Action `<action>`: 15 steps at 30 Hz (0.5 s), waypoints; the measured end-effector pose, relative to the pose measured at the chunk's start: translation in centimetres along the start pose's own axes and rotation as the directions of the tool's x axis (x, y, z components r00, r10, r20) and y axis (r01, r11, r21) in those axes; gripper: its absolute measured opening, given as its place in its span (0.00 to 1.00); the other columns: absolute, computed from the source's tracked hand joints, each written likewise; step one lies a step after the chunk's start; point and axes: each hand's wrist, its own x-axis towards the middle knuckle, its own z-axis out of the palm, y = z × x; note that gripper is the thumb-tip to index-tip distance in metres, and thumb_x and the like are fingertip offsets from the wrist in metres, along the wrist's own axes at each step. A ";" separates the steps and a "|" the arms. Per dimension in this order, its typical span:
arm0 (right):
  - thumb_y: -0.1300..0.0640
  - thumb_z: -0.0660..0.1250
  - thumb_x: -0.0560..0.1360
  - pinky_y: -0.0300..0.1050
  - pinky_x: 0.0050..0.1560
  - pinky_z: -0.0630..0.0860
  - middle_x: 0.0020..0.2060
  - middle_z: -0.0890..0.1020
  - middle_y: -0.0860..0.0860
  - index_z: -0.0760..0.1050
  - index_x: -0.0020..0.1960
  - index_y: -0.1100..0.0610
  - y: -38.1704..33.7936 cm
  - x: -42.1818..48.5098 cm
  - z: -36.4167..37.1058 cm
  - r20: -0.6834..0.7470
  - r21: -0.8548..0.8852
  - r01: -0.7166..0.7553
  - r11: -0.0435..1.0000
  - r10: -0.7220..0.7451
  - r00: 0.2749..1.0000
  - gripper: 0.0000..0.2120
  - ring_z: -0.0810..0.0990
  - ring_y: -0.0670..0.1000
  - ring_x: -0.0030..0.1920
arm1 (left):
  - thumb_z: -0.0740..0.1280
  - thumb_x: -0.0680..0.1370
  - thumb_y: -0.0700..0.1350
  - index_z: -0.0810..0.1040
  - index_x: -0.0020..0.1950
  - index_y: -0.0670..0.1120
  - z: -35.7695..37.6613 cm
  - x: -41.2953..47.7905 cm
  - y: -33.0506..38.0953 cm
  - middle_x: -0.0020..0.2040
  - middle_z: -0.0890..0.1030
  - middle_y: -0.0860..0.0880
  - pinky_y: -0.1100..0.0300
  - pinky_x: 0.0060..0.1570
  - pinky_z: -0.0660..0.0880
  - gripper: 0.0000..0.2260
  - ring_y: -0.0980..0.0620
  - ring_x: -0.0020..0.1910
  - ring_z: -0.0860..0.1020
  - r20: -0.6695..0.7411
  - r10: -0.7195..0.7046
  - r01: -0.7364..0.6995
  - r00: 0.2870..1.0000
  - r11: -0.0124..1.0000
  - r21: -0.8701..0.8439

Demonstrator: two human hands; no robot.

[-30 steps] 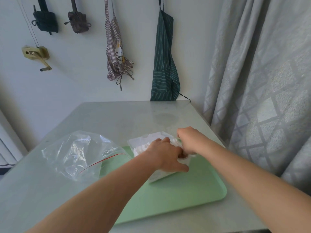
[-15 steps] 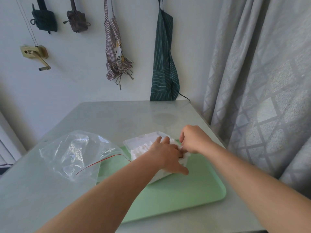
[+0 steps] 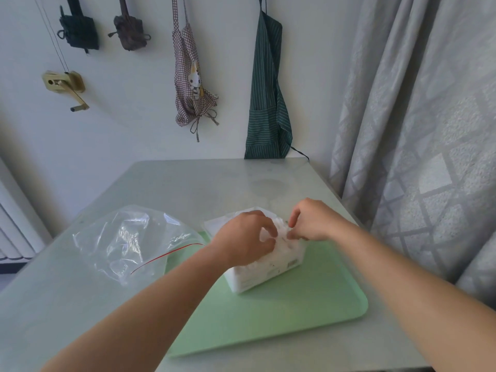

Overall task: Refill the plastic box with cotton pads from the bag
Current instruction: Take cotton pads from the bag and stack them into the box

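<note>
A clear plastic box [image 3: 264,275] stands on a green mat [image 3: 281,315], packed with white cotton pads [image 3: 285,244] that rise above its rim. Both of my hands are on top of it. My left hand [image 3: 245,237] curls its fingers and thumb round pads at the box's left side. My right hand [image 3: 312,224] pinches pads at the far right corner. An empty clear zip bag [image 3: 134,237] with a red seal line lies crumpled to the left, partly on the mat. The box's open top is mostly hidden by my hands.
The mat lies on a pale grey table [image 3: 188,183] set against a white wall. A grey curtain [image 3: 416,130] hangs close along the table's right edge. Aprons and small bags hang on the wall behind.
My left hand has lifted from lying flat on the pads to a curled grip. My right hand has shifted slightly left, towards the left hand. The box and bag stay in place.
</note>
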 end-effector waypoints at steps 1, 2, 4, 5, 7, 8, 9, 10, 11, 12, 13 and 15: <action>0.56 0.74 0.68 0.41 0.35 0.76 0.31 0.83 0.45 0.79 0.38 0.51 0.5 0.1 -0.2 -0.021 0.099 0.002 0.995 0.000 1.000 0.04 0.82 0.50 0.34 | 0.68 0.75 0.51 0.80 0.57 0.56 -0.2 -0.4 -0.2 0.58 0.77 0.54 0.55 0.53 0.76 0.11 0.51 0.55 0.78 -0.041 -0.052 0.052 0.998 0.999 0.004; 0.57 0.70 0.71 0.39 0.31 0.74 0.32 0.84 0.46 0.79 0.40 0.53 1.0 0.2 -0.2 -0.046 0.191 -0.004 0.982 0.013 0.999 0.02 0.81 0.50 0.32 | 0.67 0.75 0.52 0.78 0.60 0.56 -0.3 -0.9 -0.4 0.60 0.76 0.54 0.55 0.53 0.76 0.13 0.50 0.56 0.77 -0.063 -0.110 0.112 0.992 0.993 0.029; 0.58 0.67 0.75 0.40 0.27 0.74 0.35 0.84 0.50 0.78 0.44 0.57 1.8 0.0 0.1 -0.036 0.341 -0.035 0.940 0.050 0.998 0.03 0.79 0.51 0.31 | 0.65 0.76 0.56 0.75 0.64 0.55 -0.3 -2.1 -0.6 0.63 0.74 0.52 0.53 0.55 0.75 0.17 0.48 0.62 0.72 -0.084 -0.204 0.215 0.975 0.967 0.137; 0.57 0.68 0.76 0.41 0.27 0.75 0.36 0.83 0.52 0.78 0.45 0.58 2.1 -0.2 0.3 0.003 0.376 -0.043 0.926 0.045 0.999 0.04 0.78 0.51 0.32 | 0.64 0.76 0.59 0.74 0.65 0.54 -0.2 -2.7 -0.6 0.64 0.74 0.52 0.52 0.56 0.74 0.19 0.47 0.63 0.70 -0.098 -0.231 0.246 0.968 0.950 0.193; 0.53 0.73 0.74 0.41 0.29 0.75 0.33 0.80 0.51 0.80 0.44 0.58 2.4 -0.6 0.7 0.061 0.379 -0.009 0.925 -0.016 0.998 0.08 0.78 0.49 0.31 | 0.60 0.77 0.61 0.73 0.66 0.51 0.1 -3.9 -0.5 0.64 0.74 0.49 0.52 0.56 0.74 0.21 0.45 0.63 0.70 -0.109 -0.267 0.286 0.958 0.921 0.264; 0.50 0.75 0.72 0.40 0.30 0.75 0.32 0.80 0.49 0.81 0.43 0.56 2.4 -0.9 0.7 0.063 0.354 0.024 0.935 -0.049 0.997 0.09 0.77 0.47 0.31 | 0.59 0.78 0.61 0.73 0.66 0.50 0.3 -4.3 -0.4 0.63 0.73 0.47 0.52 0.55 0.74 0.22 0.44 0.63 0.70 -0.103 -0.283 0.301 0.954 0.912 0.280; 0.48 0.76 0.70 0.40 0.30 0.73 0.31 0.79 0.47 0.82 0.41 0.54 2.5 -1.1 0.8 0.054 0.311 0.059 0.949 -0.079 0.995 0.10 0.76 0.45 0.30 | 0.58 0.79 0.61 0.72 0.65 0.49 0.5 -4.8 -0.3 0.62 0.73 0.46 0.52 0.54 0.73 0.22 0.43 0.62 0.70 -0.098 -0.294 0.310 0.951 0.906 0.290; 0.47 0.78 0.68 0.39 0.31 0.70 0.30 0.79 0.45 0.83 0.40 0.53 2.5 -1.3 0.8 0.043 0.258 0.092 0.962 -0.106 0.993 0.10 0.75 0.44 0.30 | 0.57 0.80 0.60 0.72 0.65 0.48 0.7 -5.0 -0.3 0.61 0.73 0.45 0.52 0.53 0.73 0.21 0.43 0.62 0.70 -0.093 -0.295 0.309 0.951 0.905 0.293; 0.47 0.78 0.67 0.38 0.32 0.68 0.30 0.78 0.44 0.83 0.40 0.52 2.4 -1.4 1.0 0.031 0.203 0.117 0.972 -0.126 0.992 0.10 0.74 0.44 0.30 | 0.57 0.80 0.59 0.73 0.64 0.47 0.8 -5.1 -0.3 0.60 0.74 0.45 0.52 0.53 0.73 0.20 0.43 0.61 0.70 -0.088 -0.289 0.303 0.953 0.908 0.289; 0.47 0.78 0.67 0.38 0.32 0.68 0.30 0.78 0.45 0.83 0.40 0.52 2.3 -1.5 1.2 0.015 0.153 0.128 0.980 -0.131 0.991 0.09 0.74 0.45 0.31 | 0.58 0.80 0.58 0.74 0.63 0.46 1.0 -5.0 -0.4 0.59 0.74 0.44 0.52 0.55 0.73 0.19 0.43 0.61 0.71 -0.083 -0.280 0.292 0.956 0.917 0.273; 0.49 0.77 0.67 0.39 0.32 0.69 0.32 0.80 0.47 0.83 0.39 0.54 2.3 -1.5 1.5 -0.005 0.107 0.122 0.987 -0.123 0.992 0.09 0.75 0.46 0.32 | 0.59 0.80 0.57 0.74 0.62 0.45 1.1 -4.7 -0.5 0.58 0.75 0.44 0.52 0.56 0.73 0.19 0.43 0.60 0.72 -0.077 -0.271 0.281 0.960 0.926 0.251; 0.53 0.75 0.68 0.41 0.31 0.72 0.33 0.83 0.54 0.82 0.38 0.58 2.0 -1.4 2.0 -0.029 0.050 0.084 0.995 -0.082 0.996 0.09 0.76 0.50 0.30 | 0.62 0.80 0.55 0.76 0.61 0.45 1.2 -4.1 -0.8 0.57 0.77 0.44 0.52 0.57 0.73 0.17 0.43 0.59 0.74 -0.068 -0.248 0.257 0.966 0.942 0.217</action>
